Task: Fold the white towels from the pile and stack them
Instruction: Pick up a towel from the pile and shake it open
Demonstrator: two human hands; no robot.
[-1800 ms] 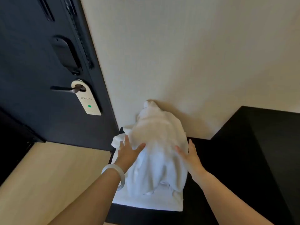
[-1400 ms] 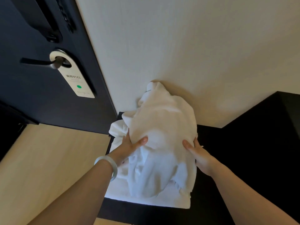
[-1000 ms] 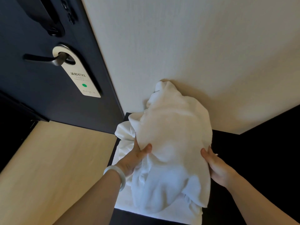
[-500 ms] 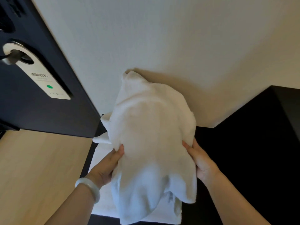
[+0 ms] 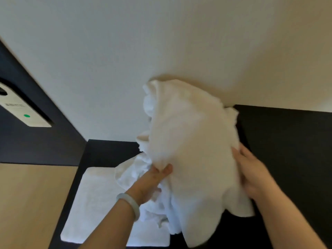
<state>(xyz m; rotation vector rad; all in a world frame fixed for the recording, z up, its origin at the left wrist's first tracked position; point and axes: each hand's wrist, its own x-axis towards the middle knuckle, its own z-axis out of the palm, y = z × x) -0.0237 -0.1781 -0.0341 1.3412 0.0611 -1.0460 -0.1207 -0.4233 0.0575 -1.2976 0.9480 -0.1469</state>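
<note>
While the view is soft with blur, the layout reads clearly enough.

Far left: a pale door tag [image 5: 23, 112] with a green dot, hanging on a dark door [image 5: 36, 144]. Below it, light wood floor [image 5: 30, 203].

Next over: a dark tabletop [image 5: 100, 150] set against the cream wall [image 5: 161, 42]. One folded towel [image 5: 93, 203] lies flat on it, near the left edge, squared off and smooth. Whether it is a single towel or several layers, I cannot tell.

Left hand [image 5: 150, 182], pale bangle [image 5: 129, 203] on the wrist: thumb on top and fingers buried in the cloth, pinching a fold on the left side of the crumpled pile [image 5: 194, 150].

The pile is held up between both hands. Its top is up by the wall, though contact is not certain. Its lower folds hang down over the right end of the folded towel and over the tabletop. It is unsorted, with no clean edge or corner showing.

Right hand [image 5: 251, 173]: fingers laid against the pile's right flank, thumb out of sight behind the cloth. Pressing or gripping, I cannot tell.

Far right: a taller dark cabinet [image 5: 287, 141].

Progress, by my reading: early. One folded piece is down as the start of a stack. The rest is in the air as a lump, nothing spread. To do: separate one towel, find its corners, fold it, lay it on the flat one, then repeat until the pile is gone.
</note>
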